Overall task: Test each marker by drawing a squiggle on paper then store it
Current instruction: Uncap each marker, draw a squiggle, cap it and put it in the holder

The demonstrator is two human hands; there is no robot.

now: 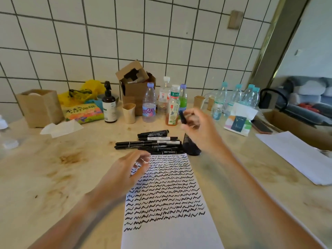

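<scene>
A white sheet of paper (172, 236) lies in front of me, covered with rows of black squiggles. Beyond its top edge is a pile of several black markers (152, 141). A black mesh pen holder (190, 147) stands to the right of the pile. My right hand (199, 130) is raised above the holder and pinches a black marker (182, 117), which stands nearly upright. My left hand (125, 172) hovers over the paper's upper left corner, fingers loosely curled and holding nothing. Both hands are blurred.
Several bottles (150, 105), paper cups (129, 113), a pump bottle (109, 105), cardboard boxes (136, 85) and a snack bag (83, 113) line the tiled wall. A tissue pack (239, 119) and a phone (261, 125) lie at right, with more white sheets (298, 155).
</scene>
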